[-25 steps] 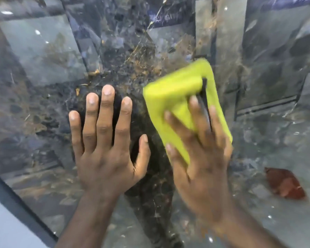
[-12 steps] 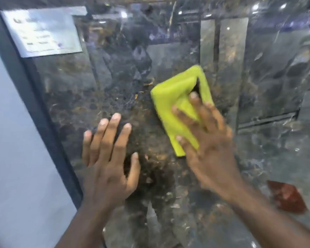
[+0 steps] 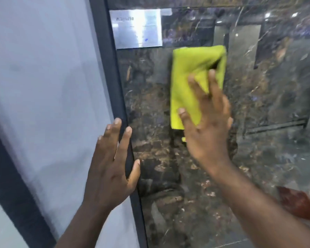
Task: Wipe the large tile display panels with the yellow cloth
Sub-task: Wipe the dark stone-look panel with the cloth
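cloth point(image 3: 190, 83) on panel point(image 3: 168, 176), label point(image 3: 138, 29) upper-left

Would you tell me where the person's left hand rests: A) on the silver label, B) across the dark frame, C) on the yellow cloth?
B: the left hand lies with straight fingers over the dark frame, while the right hand presses the yellow cloth on the tile panel.
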A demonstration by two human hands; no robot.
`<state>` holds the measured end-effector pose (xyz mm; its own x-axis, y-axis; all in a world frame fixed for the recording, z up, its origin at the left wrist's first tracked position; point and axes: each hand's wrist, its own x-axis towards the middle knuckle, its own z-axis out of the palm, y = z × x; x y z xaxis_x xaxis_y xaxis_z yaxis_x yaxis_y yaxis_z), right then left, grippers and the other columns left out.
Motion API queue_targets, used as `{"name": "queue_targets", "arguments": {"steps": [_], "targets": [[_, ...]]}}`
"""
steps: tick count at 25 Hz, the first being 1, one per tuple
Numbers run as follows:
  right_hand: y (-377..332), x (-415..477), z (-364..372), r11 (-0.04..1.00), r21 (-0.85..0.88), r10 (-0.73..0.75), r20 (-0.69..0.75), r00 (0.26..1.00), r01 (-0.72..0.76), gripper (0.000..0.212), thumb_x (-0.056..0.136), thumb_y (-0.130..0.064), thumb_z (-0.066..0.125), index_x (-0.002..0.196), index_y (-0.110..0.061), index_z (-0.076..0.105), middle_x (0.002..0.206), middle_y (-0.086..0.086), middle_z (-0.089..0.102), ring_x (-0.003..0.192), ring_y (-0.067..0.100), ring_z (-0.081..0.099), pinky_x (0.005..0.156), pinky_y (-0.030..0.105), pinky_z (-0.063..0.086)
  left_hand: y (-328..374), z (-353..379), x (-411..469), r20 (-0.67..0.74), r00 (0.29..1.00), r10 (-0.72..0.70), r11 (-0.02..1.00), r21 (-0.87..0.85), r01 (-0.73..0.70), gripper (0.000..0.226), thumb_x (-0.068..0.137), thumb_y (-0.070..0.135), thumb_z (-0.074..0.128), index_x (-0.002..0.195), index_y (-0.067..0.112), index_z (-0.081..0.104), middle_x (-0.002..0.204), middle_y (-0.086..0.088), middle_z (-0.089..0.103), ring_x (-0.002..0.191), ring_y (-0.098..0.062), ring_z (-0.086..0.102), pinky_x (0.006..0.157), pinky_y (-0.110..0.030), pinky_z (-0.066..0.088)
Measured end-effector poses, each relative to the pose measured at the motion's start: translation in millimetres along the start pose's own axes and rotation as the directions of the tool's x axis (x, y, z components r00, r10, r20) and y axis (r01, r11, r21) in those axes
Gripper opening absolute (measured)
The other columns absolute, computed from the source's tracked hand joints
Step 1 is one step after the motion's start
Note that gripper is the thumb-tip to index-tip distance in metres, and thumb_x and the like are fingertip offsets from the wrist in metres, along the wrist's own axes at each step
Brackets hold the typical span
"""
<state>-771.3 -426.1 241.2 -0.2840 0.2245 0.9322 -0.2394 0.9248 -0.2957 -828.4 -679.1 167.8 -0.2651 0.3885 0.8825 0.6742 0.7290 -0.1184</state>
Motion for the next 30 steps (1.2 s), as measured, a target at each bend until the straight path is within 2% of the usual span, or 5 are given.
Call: {"name": "queue_targets", "arguments": {"steps": [4,9,14,20,30], "targets": [[-52.0,-86.2,34.8,0.902,0.073,0.430,-0.039,0.902,-0.426,0.071,0.103,-0.041,0.059,0.166,-0.042,0.028,0.179,-0.004,0.005,0.162,0.026,0.018,0.125,0.062,0.022,-16.4,-2.2,-14.4,0.035,0.998,0.057,0.997,-0.044,-0.055,0.081,0.099,0.025,0.072,0.166,-0.002,0.035,0.179,-0.019,0.022,0.165,-0.038,0.027,0.121,-0.068,0.041],[-72.9,-42.0,35.8,0.996,-0.005,-0.092,0.161,0.983,0.094,0.070,0.101,-0.045,0.066,0.162,-0.048,0.034,0.178,-0.012,0.009,0.157,0.026,0.021,0.116,0.058,0.033,-25.2,-13.0,-12.9,0.026,0.996,0.088,0.981,-0.177,-0.082,0.076,0.098,0.009,0.067,0.164,-0.003,0.033,0.178,-0.016,0.026,0.164,-0.033,0.030,0.121,-0.066,0.043],[-56.4,-120.2,53.8,0.902,0.131,0.423,-0.073,0.903,-0.411,0.071,0.101,-0.040,0.067,0.164,-0.035,0.035,0.177,0.000,0.014,0.161,0.015,0.017,0.123,0.063,0.024,-18.2,-9.2,-20.2,0.021,0.999,0.047,0.962,-0.272,-0.040,0.066,0.099,-0.006,0.053,0.163,0.000,0.034,0.177,-0.016,0.028,0.165,-0.030,0.030,0.129,-0.054,0.035],[-58.1,-91.1,50.8,0.999,0.012,-0.050,0.131,0.990,0.049,0.064,0.102,-0.044,0.068,0.160,-0.041,0.041,0.176,-0.003,0.019,0.154,0.030,0.027,0.119,0.053,0.027,-15.2,-15.8,-12.0,-0.079,0.996,-0.027,0.959,-0.284,0.004,0.055,0.100,-0.011,0.047,0.154,0.000,0.048,0.165,-0.018,0.047,0.156,-0.029,0.043,0.128,-0.041,0.035],[-14.1,-120.5,18.3,1.000,-0.005,0.024,0.205,0.978,-0.024,0.069,0.101,-0.032,0.070,0.161,-0.040,0.038,0.177,-0.004,0.013,0.159,0.029,0.025,0.123,0.052,0.030,36.5,23.3,22.1,-0.182,0.978,0.106,0.989,-0.081,-0.122,0.046,0.100,0.003,0.056,0.146,0.003,0.057,0.157,-0.023,0.052,0.147,-0.042,0.046,0.121,-0.063,0.039]]}}
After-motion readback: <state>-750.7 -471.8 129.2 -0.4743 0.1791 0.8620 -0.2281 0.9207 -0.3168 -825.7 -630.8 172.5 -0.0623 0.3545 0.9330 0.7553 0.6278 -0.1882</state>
